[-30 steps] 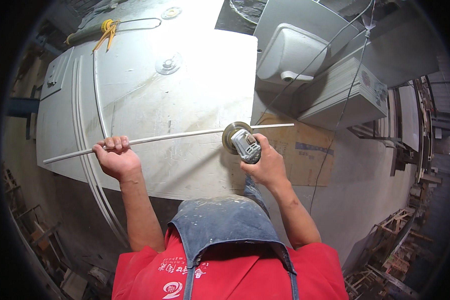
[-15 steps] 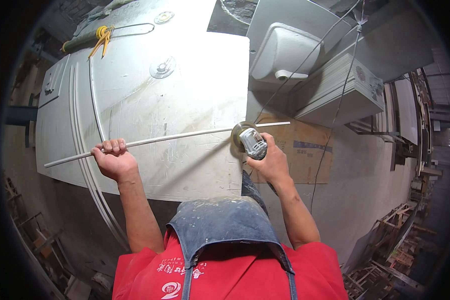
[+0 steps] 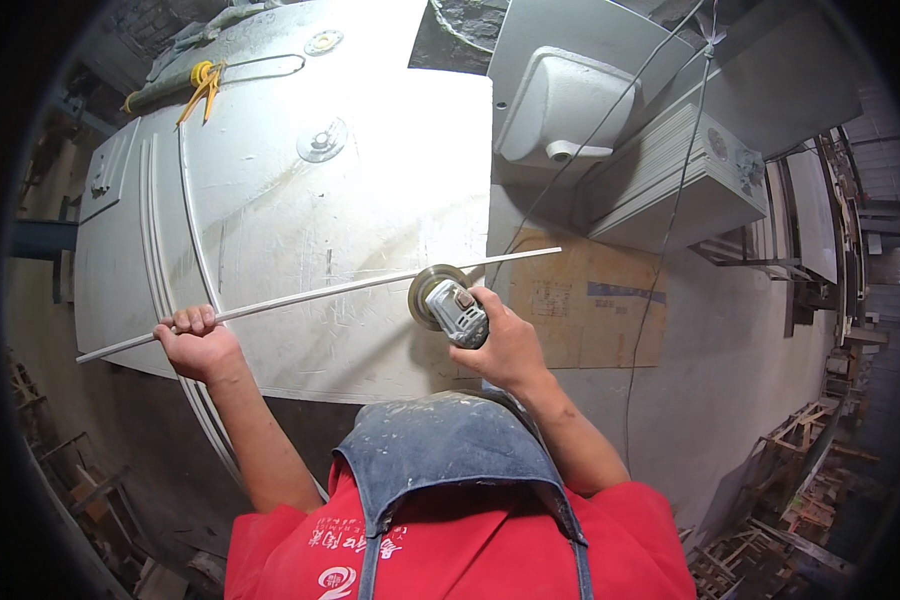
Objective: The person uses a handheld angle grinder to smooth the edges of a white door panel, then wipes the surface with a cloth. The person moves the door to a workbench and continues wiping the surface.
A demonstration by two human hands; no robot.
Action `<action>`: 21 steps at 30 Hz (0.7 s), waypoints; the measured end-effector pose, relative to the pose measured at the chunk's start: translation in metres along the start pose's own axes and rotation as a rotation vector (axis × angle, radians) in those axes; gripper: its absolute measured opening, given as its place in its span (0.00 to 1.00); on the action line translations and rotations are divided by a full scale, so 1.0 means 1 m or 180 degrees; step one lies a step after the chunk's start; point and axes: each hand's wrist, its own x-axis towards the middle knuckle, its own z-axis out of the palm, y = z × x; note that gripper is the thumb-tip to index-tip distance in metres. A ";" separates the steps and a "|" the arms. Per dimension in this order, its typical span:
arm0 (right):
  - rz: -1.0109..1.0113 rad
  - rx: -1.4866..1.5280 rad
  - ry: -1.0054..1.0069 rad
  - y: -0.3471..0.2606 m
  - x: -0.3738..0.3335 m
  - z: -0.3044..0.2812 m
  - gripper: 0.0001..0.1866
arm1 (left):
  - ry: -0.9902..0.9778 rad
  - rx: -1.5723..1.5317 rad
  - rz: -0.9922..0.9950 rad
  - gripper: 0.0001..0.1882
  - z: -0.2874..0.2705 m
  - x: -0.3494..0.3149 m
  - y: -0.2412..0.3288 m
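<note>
My left hand (image 3: 199, 344) is closed around a long thin white strip (image 3: 320, 292) near its left end. The strip runs slantwise over the white worktop (image 3: 370, 210), and its right end sticks out past the worktop's right edge. In my right hand (image 3: 506, 344) is a grey angle grinder (image 3: 459, 312), gripped by its body. The grinder's round disc (image 3: 432, 296) lies against or just over the strip near the worktop's right edge; whether they touch I cannot tell.
Several more white strips (image 3: 153, 240) lie at the left. A yellow caulking gun (image 3: 206, 82) and a loose disc (image 3: 322, 140) rest farther back. At the right stand a white basin (image 3: 570, 105), stacked panels (image 3: 670, 170) and flat cardboard (image 3: 610, 300). A cord (image 3: 660, 260) hangs down there.
The grinder in my right hand has moved left and a little nearer me. My left hand and the strip have shifted left and slightly toward me.
</note>
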 end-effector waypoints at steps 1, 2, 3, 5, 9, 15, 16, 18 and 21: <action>-0.0043 0.0040 -0.0001 0.000 0.000 0.001 0.43 | 0.0085 0.0013 0.0011 0.21 0.000 0.002 0.002; 0.0020 0.0003 0.0036 0.002 0.000 0.002 0.43 | 0.0129 0.0044 -0.0001 0.21 0.000 0.002 0.003; 0.0085 -0.0033 0.0075 0.005 0.001 0.002 0.43 | 0.0172 0.0076 -0.0013 0.21 0.000 0.004 0.003; 0.0135 -0.0056 0.0164 0.014 0.003 0.002 0.43 | 0.0216 0.0100 -0.0046 0.20 0.003 0.003 0.002; 0.0324 -0.0136 0.0183 0.028 0.007 -0.007 0.44 | 0.0188 0.0139 -0.0062 0.19 -0.007 0.012 -0.003; 0.0481 -0.0140 0.0333 0.042 0.010 -0.017 0.42 | 0.0176 0.0141 -0.0128 0.19 -0.006 0.015 -0.005; 0.0491 -0.0147 0.0344 0.045 0.011 -0.017 0.42 | 0.0203 0.0149 -0.0126 0.19 -0.006 0.015 -0.005; 0.0504 -0.0165 0.0378 0.048 0.012 -0.020 0.42 | 0.0250 0.0152 -0.0122 0.19 -0.005 0.015 -0.005; 0.0565 -0.0239 0.0390 0.055 0.015 -0.022 0.42 | 0.0226 0.0166 -0.0111 0.19 -0.008 0.018 -0.007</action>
